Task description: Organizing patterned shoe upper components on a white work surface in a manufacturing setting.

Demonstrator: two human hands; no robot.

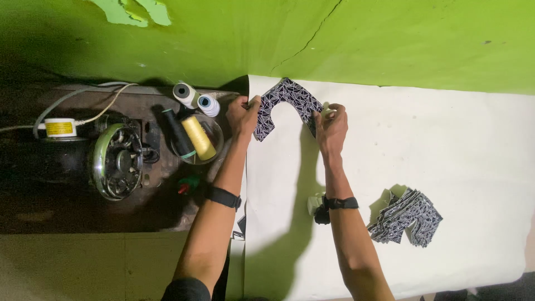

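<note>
At twelve o'clock, my left hand [243,115] and right hand [331,129] pinch the ends of one arch-shaped patterned fabric piece [287,96] on white paper [457,150]; a stack of cut pieces [405,217] lies at four o'clock.

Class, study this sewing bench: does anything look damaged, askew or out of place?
Yes. The green wall has a thin crack running diagonally above the patterned fabric piece, and paint has flaked off at the top left, baring a paler patch.

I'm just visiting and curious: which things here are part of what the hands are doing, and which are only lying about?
In use: curved patterned fabric piece, left hand, right hand, white sheet.

Lying about: fabric stack, thread spools, sewing machine.
</note>
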